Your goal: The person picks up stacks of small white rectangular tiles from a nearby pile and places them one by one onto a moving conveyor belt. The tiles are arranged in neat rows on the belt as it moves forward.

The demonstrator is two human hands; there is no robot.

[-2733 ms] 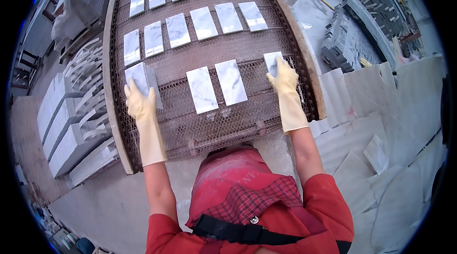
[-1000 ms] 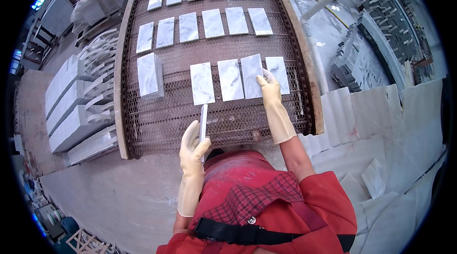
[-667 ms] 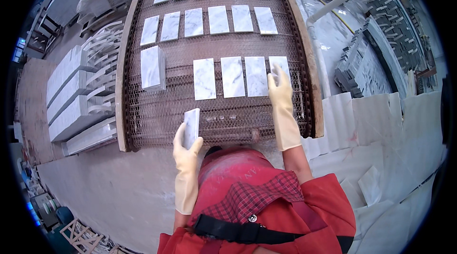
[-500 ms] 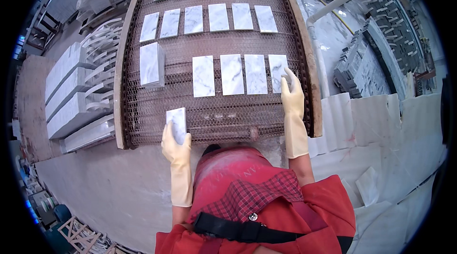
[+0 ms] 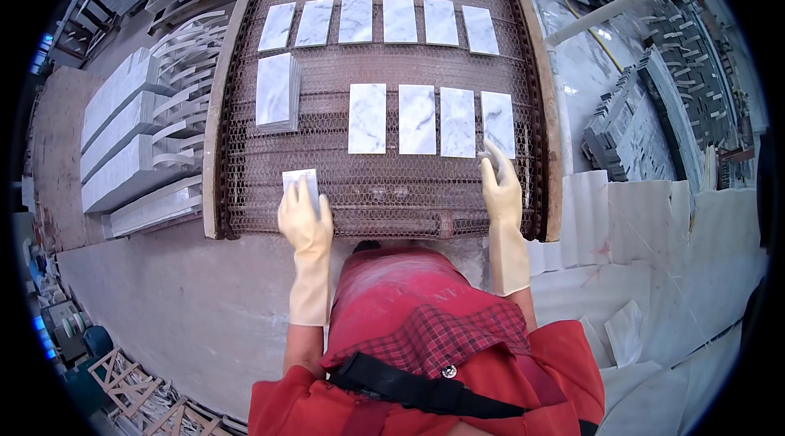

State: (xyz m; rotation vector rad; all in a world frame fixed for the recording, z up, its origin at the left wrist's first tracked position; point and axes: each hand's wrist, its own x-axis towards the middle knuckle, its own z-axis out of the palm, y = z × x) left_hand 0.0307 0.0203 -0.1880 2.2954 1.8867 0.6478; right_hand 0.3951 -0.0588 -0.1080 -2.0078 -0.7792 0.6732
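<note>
Both my hands wear cream rubber gloves. At the near left of a wire-mesh conveyor belt (image 5: 376,211), my left hand (image 5: 305,217) is closed over a white marble tile (image 5: 300,175), fingers across its face and thumb at its right side. My right hand (image 5: 502,189) is at the near end of the rightmost marble tile (image 5: 499,119), its fingers apart and the fingertips at that tile's lower edge; I cannot tell if they touch. Left of that tile, three more grey-veined tiles lie in a row. Beyond my left hand stands a stack of tiles (image 5: 275,91).
Farther up the belt lie two rows of tiles (image 5: 357,21). Wooden rails (image 5: 550,183) border the belt. Stacked pale slabs (image 5: 118,162) stand on the left, a white pipe (image 5: 605,15) and grey stone strips (image 5: 625,121) on the right. White sheeting (image 5: 609,272) covers the near right.
My left hand has moved farther over its tile, covering more of it. My right hand has drawn back from the rightmost tile's face toward its near edge. The whole view has shifted slightly.
</note>
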